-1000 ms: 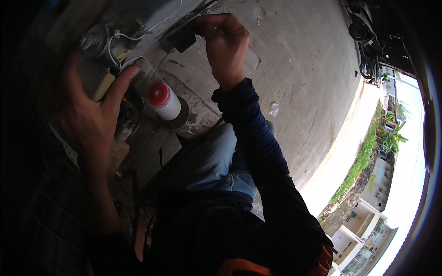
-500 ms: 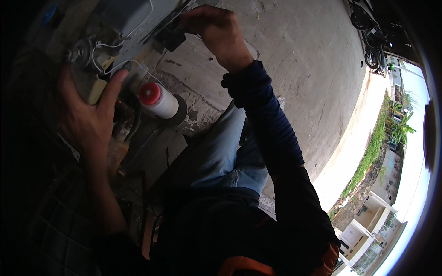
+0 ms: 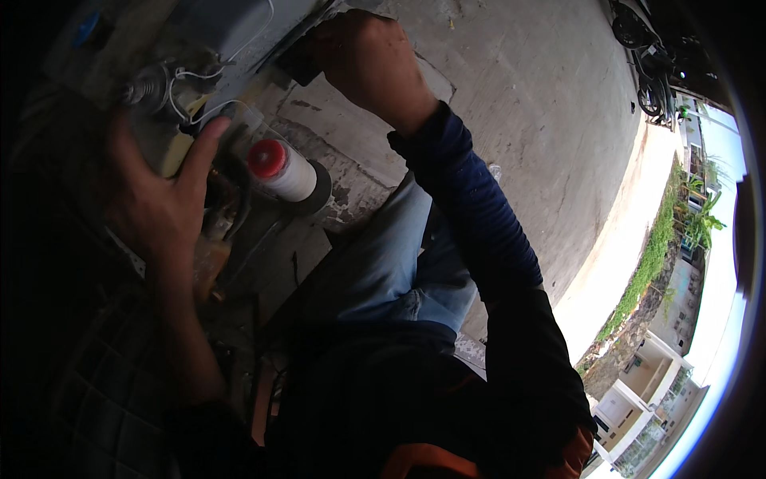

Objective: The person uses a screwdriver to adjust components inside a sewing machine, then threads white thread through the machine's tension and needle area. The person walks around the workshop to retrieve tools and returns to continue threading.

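Note:
My left hand (image 3: 155,191) reaches up at the left, thumb and fingers spread wide beside a dim machine with a coiled metal spring (image 3: 152,85). Its thumb tip is close to a white cord (image 3: 179,112) that loops across the machine. My right hand (image 3: 367,68) is closed at the top, fingers curled down over a dark block (image 3: 299,68) at the machine's edge. What its fingers hold is hidden. Between the hands stands a cone of white thread (image 3: 293,179) with a red top (image 3: 267,159), on a round dark base (image 3: 321,188).
Grey concrete floor (image 3: 527,104) stretches to the right. Parked motorcycles (image 3: 650,72) stand at the far upper right. My jeans-clad leg (image 3: 383,247) is just below the thread cone. A blue round thing (image 3: 88,30) shows at the upper left.
My right hand has turned, its back now more toward me and the fingers tucked lower. My left hand keeps its spread pose. The whole view has shifted slightly.

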